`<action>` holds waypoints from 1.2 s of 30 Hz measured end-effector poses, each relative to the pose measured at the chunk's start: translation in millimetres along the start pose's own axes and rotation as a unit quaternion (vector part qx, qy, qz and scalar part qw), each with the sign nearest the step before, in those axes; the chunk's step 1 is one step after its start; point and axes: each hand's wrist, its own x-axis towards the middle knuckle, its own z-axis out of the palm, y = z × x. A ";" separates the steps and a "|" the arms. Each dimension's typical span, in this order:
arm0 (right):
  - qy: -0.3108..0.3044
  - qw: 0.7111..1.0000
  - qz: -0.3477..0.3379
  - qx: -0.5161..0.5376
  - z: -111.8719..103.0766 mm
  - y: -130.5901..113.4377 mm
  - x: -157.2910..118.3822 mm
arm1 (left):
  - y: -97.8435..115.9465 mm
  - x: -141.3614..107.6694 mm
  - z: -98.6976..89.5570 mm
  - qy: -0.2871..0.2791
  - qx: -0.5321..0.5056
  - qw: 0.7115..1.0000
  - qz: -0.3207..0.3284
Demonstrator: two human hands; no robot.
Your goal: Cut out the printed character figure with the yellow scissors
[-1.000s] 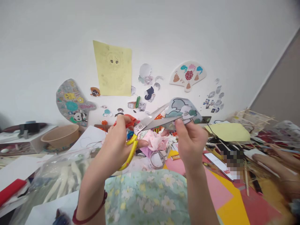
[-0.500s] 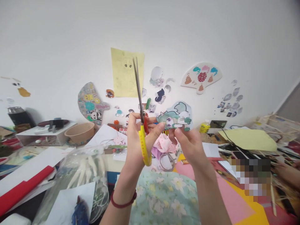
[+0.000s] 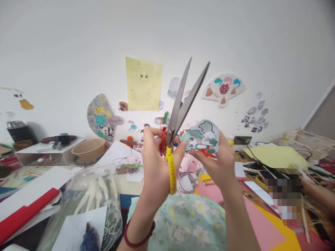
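A pair of scissors (image 3: pixel 179 118) with one yellow and one red handle hangs on my left hand (image 3: pixel 159 160). Its blades point up and to the right, parted in a narrow V. My left thumb reaches the left edge of a paper cutout (image 3: pixel 202 137) showing a teal-and-white cartoon animal with purple eyes. On the cutout's other side, my right hand (image 3: pixel 220 162) grips it, thumb in front and fingers behind. The blades stand left of the cutout. A dark red cord bracelet (image 3: pixel 138 240) circles my left wrist.
On the left are a tan bowl (image 3: pixel 89 151), a plastic bag of white gloves (image 3: pixel 96 191) and a red strip (image 3: pixel 28 216). Pink paper (image 3: pixel 261 223) and a phone (image 3: pixel 259 193) lie right. Another person's hand (image 3: pixel 316 191) shows at the right edge. Drawings hang on the wall.
The scissors have swung to the right and their blades now show wider apart. My right hand has turned and shifted right, its fingers now behind the cutout's right edge.
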 end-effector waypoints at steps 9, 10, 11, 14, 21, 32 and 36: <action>0.092 0.967 -0.097 -0.218 -3.5 7.1 -4.2 | 13.4 -5.0 -2.4 -0.012 -0.018 0.999 -0.026; 0.094 0.964 -0.092 -0.230 -4.8 7.7 -3.7 | 14.7 -4.5 -3.8 -0.014 -0.022 0.999 -0.030; 0.091 0.967 -0.075 -0.226 -6.7 8.2 -3.0 | 15.8 -4.0 -5.7 -0.015 -0.023 0.999 -0.033; 0.062 0.996 0.049 -0.051 -14.5 8.9 -1.5 | 17.6 -1.4 -12.6 -0.020 -0.003 0.999 -0.038; 0.017 0.926 0.258 0.276 -26.8 -5.7 -1.2 | 15.2 1.9 -19.9 -0.026 0.069 0.997 -0.004; 0.113 0.920 0.281 0.247 -19.9 -21.0 4.4 | 8.5 3.5 -16.6 0.033 0.181 0.978 0.100; 0.204 0.904 0.279 0.251 -16.8 -20.3 5.1 | 9.1 1.1 -21.6 -0.047 0.317 0.928 0.187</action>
